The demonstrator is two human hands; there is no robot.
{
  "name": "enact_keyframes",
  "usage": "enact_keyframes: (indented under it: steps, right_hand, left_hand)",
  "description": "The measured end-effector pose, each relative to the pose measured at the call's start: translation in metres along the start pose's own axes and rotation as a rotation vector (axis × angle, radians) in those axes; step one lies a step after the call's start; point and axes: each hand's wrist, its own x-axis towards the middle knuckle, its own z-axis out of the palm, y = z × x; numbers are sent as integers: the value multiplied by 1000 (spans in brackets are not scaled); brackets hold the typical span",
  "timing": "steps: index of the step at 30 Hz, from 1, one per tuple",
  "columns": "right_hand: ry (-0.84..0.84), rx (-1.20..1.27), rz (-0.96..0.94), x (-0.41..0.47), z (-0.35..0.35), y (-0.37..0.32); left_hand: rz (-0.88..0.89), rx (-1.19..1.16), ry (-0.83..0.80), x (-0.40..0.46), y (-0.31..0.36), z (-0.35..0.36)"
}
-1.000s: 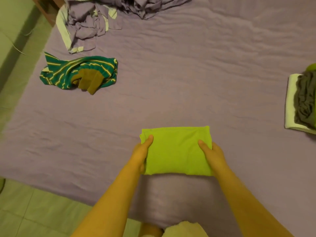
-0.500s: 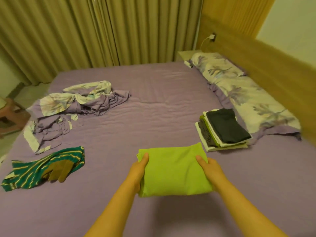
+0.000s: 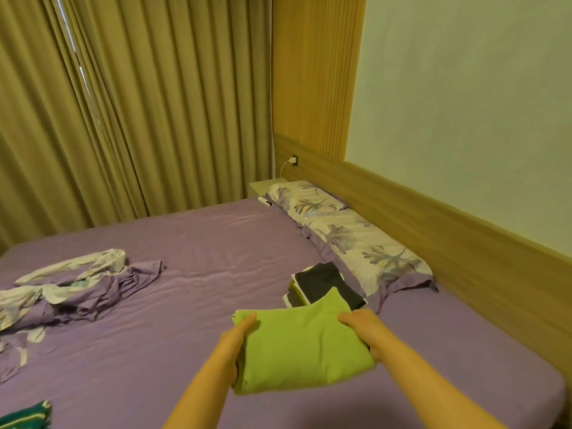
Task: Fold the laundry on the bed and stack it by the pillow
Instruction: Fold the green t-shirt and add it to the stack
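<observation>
A folded lime-green garment (image 3: 301,346) is held up above the purple bed (image 3: 192,243). My left hand (image 3: 235,345) grips its left edge, thumb on top. My right hand (image 3: 362,328) grips its right edge the same way. Just beyond the garment lies a stack of folded laundry (image 3: 322,284) with a dark piece on top, partly hidden by the green cloth. The stack sits beside the long floral pillow (image 3: 349,239) along the wooden headboard.
A crumpled purple and white sheet (image 3: 71,286) lies at the left of the bed. A green striped garment (image 3: 28,416) shows at the bottom left corner. Curtains (image 3: 123,103) hang behind the bed. A small bedside table (image 3: 263,187) stands in the far corner.
Both hands lifted the green garment off the bed and carried it right toward the stack by the pillow. My view swung up and right.
</observation>
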Motion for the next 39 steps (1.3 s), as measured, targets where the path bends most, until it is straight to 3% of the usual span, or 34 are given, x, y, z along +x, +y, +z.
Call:
enact_keyframes:
  steps: [8, 15, 19, 24, 31, 35, 37, 39]
  right_hand:
    - [-1, -81, 37, 125, -90, 6]
    - [-91, -216, 10, 255, -132, 5]
    - [-56, -288, -123, 307, -135, -2]
    - [55, -370, -210, 366, -126, -3]
    - [-69, -412, -305, 442, -103, 29]
    - [-53, -370, -234, 470, -94, 64]
    - [-155, -487, -211, 481, -91, 79]
    - [-281, -803, -212, 482, -87, 93]
  left_hand:
    - [129, 163, -155, 68, 1, 111]
    - [243, 209, 93, 151, 3, 191]
    - [324, 329, 203, 195, 13, 216]
    - [303, 486, 245, 258, 21, 234]
    - [210, 400, 196, 339, 9, 239]
    - [175, 397, 160, 380, -9, 230]
    - [131, 464, 163, 394, -18, 226]
    - [73, 631, 181, 406, -30, 226]
